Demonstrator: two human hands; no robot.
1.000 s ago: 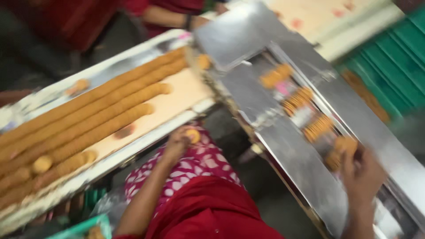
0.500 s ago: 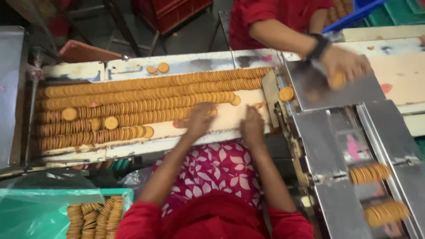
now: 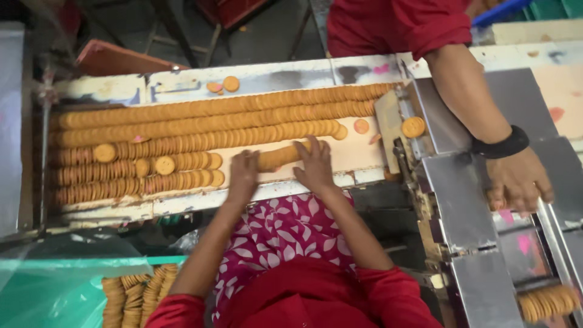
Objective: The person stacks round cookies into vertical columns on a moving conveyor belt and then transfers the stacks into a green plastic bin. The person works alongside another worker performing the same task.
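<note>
Nearest the camera: red sleeves and a pink flowered lap point(image 3: 285, 243) filling the lower middle. Lower left, loose stacks of biscuits point(image 3: 130, 297) lying beside a green crate point(image 3: 48, 291).

Reaching forward onto the pale surface point(image 3: 358, 152): left hand point(image 3: 244, 173) and right hand point(image 3: 314, 164), palms turned inward and facing each other. Pressing between them: a short stack of round tan biscuits point(image 3: 278, 157), lying on its side, biscuits on edge. Left fingers point(image 3: 248, 159) touching the stack's left end; right fingers point(image 3: 311, 150) spread a little and curling over its right end. Both sets of fingers clamping the stack endwise from opposite sides. Stack sitting at the near right end of the rows, just in front of the third long row.

Left of the hands: shorter rows of biscuits point(image 3: 139, 176), a few lying flat on top. Beyond: long rows point(image 3: 206, 118) running the surface's width. Two loose biscuits point(image 3: 223, 85) resting on the far rim.

Right side: steel chute point(image 3: 464, 200) holding a biscuit stack point(image 3: 546, 302) at the bottom. Another person's hand point(image 3: 516, 179), black band at the wrist, resting over the chute; state of those fingers not clear.
</note>
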